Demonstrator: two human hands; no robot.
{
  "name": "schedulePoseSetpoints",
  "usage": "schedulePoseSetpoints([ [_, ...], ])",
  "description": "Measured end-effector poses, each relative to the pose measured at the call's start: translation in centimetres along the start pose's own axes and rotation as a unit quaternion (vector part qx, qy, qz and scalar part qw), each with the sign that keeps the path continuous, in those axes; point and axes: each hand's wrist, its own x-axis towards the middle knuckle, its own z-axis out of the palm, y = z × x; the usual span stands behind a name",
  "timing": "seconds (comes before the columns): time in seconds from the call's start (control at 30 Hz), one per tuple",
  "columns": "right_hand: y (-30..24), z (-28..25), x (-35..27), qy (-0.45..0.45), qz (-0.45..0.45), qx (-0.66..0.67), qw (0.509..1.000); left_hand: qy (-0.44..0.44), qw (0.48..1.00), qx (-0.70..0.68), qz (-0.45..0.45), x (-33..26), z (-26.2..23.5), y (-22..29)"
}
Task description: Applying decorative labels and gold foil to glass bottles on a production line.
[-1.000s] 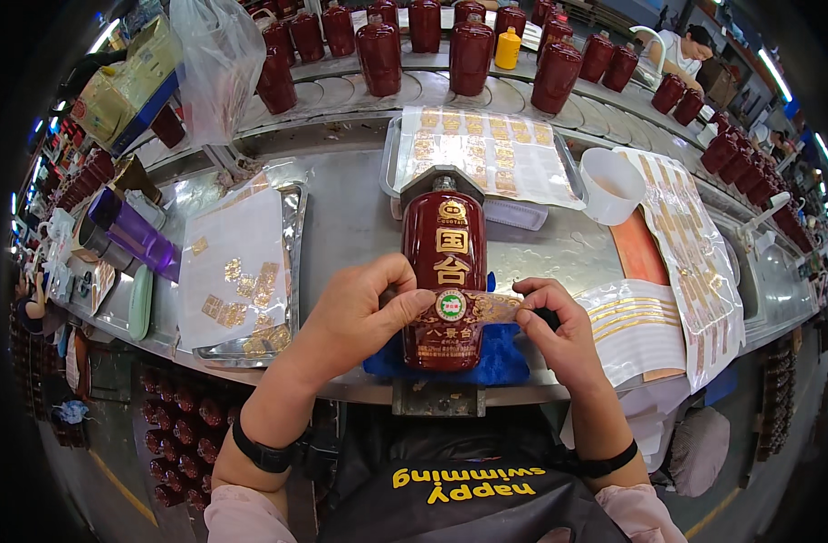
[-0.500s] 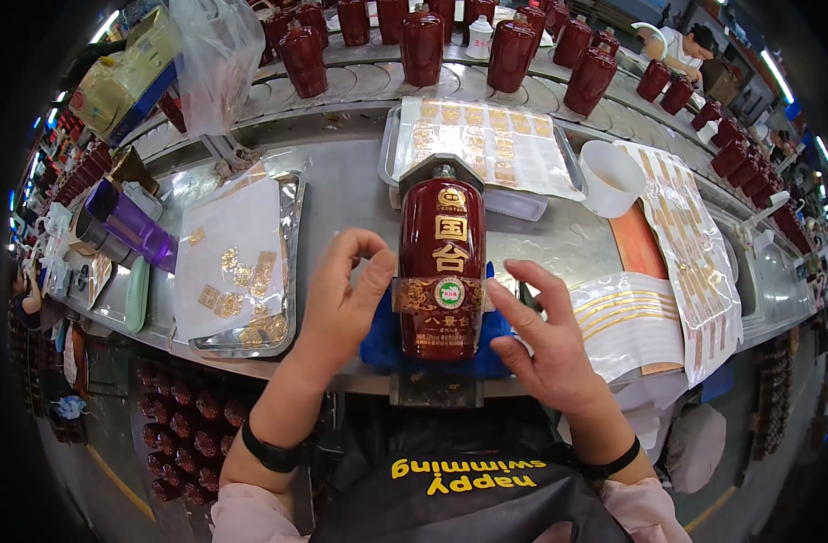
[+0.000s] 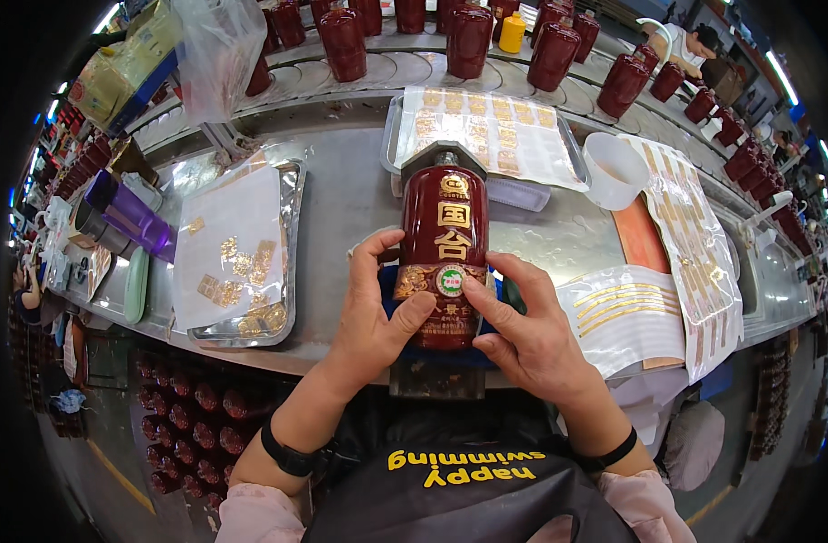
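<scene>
In front of me a dark red glazed bottle [image 3: 443,215] lies neck away in a holder [image 3: 438,385] with a blue pad under it. Gold characters run down its front, and a gold-patterned band [image 3: 412,283] with a round green-and-white sticker [image 3: 451,281] crosses its lower part. My left hand [image 3: 370,303] grips the bottle's left side, its thumb lying on the front at the band. From the right, my right hand [image 3: 527,326] presses its index finger on the band beside the sticker, its thumb low against the bottle's side.
A tray [image 3: 291,262] at left bears white sheets and gold pieces. Beyond the bottle is another tray [image 3: 391,149] with gold label sheets. A white tub [image 3: 616,170] and gold strip sheets [image 3: 690,244] lie at right. Red bottles [image 3: 468,45] stand along a conveyor [image 3: 387,71] behind.
Both hands have moved in from beside the bottle and now touch its sides and band. The band's ends now lie against the bottle. Bottles on the conveyor have shifted right.
</scene>
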Motion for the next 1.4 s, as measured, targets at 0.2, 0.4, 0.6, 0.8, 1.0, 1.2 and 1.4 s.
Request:
schedulePoseSetpoints([
  [0.2,0.0,-0.8,0.1,0.063,0.045,0.041,0.996,-0.004,1.000,0.021,0.001,-0.2,0.1,-0.2],
  [0.4,0.1,-2.0,4.0,0.052,-0.049,-0.051,0.996,0.005,1.000,0.016,0.004,-0.4,0.3,-0.2],
  [0.6,-1.6,-2.0,3.8,-0.015,-0.093,0.164,0.982,-0.009,0.999,-0.037,0.026,-1.1,0.1,-0.8],
  [0.8,-2.1,-2.5,2.1,-0.080,-0.134,0.128,0.979,0.024,0.998,-0.061,0.017,-1.6,-0.1,-1.3],
  [1.0,-1.2,-2.2,1.4,-0.056,-0.127,0.107,0.984,-0.017,0.998,-0.045,0.034,-1.7,-0.2,-1.2],
  [1.2,-0.6,-2.1,1.3,0.045,-0.094,0.022,0.994,-0.057,0.953,0.271,0.125,-1.7,-1.5,-0.8],
  [1.4,0.2,-2.1,-0.1,0.057,0.031,0.052,0.997,-0.039,0.880,0.425,0.208,-1.1,-2.2,2.8],
])
